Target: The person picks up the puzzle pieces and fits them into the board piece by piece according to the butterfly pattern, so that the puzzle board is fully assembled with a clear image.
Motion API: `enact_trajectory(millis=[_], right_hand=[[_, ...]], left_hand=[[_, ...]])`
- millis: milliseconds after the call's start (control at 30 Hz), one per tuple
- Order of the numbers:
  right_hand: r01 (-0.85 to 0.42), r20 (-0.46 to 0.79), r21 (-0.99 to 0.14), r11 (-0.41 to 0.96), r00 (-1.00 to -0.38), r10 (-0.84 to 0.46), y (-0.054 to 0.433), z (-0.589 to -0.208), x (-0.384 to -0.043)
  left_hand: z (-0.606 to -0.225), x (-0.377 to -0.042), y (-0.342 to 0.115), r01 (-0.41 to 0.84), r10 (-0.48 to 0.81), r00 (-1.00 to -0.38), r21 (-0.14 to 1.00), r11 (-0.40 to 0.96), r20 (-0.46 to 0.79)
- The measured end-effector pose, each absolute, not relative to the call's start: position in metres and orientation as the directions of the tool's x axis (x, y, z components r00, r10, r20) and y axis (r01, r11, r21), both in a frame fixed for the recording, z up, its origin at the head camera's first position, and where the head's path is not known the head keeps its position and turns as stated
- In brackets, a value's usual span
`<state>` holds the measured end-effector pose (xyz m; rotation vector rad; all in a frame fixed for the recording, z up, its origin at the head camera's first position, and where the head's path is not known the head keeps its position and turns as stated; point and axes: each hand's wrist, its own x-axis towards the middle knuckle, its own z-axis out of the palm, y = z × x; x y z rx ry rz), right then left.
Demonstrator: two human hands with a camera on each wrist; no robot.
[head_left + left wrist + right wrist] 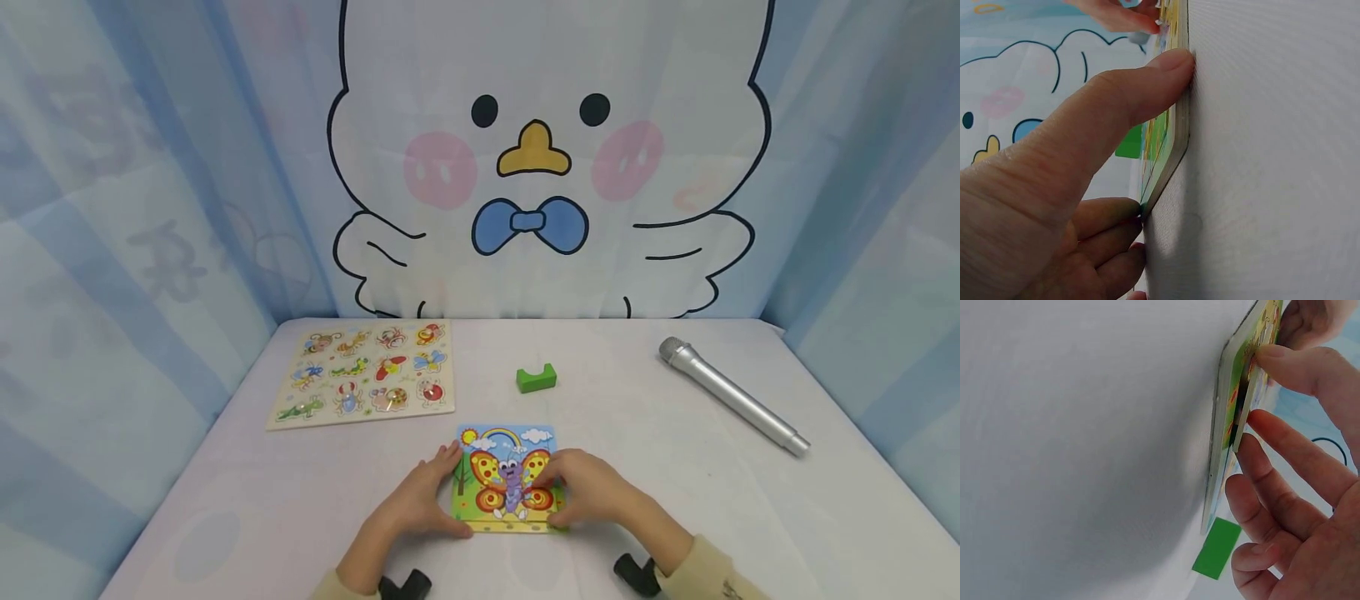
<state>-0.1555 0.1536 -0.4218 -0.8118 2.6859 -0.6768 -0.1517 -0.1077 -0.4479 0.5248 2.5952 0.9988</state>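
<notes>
A small wooden butterfly jigsaw puzzle (467, 502) lies flat on the table in front of me, printed with a rainbow, sun and clouds. My left hand (416, 497) grips it at its left side, thumb on the near edge and fingers at the left edge. My right hand (596, 492) is over the puzzle's right side. In the right wrist view, its thumb and fingers pinch a thin puzzle piece (1242, 425), which stands slightly tilted above the board with a dark gap under it. The piece's printed face is mostly hidden by the fingers.
A wooden insect peg board (375, 414) lies at the back left. Beyond the puzzle sits a green notched block (536, 382). A silver toy microphone (738, 400) rests at the right on the white table (810, 533). Printed curtains (540, 283) enclose the back and sides.
</notes>
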Motion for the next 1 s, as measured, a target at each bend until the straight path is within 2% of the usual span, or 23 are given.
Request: enact_trajectory(millis=[500, 800, 1000], right_hand=[[-0.404, -0.189, -0.432, 0.806, -0.834, -0.519, 0.1451, -0.4199, -0.1517], [-0.389, -0.152, -0.488, 0.781, -0.844, -0.515, 0.1483, -0.4245, -0.1518], [-0.364, -0.17, -0.541, 0.758, -0.835, -0.523, 0.1524, -0.4243, -0.1503]], left_hand=[[-0.4501, -0.151, -0.1073, 0.208, 0.434, -0.886, 0.692, 0.691, -0.166], [-0.4497, -0.1515, -0.1076, 0.218, 0.438, -0.885, 0.691, 0.689, -0.158], [-0.4508, -0.1517, -0.1087, 0.214, 0.444, -0.881, 0.698, 0.683, -0.164]])
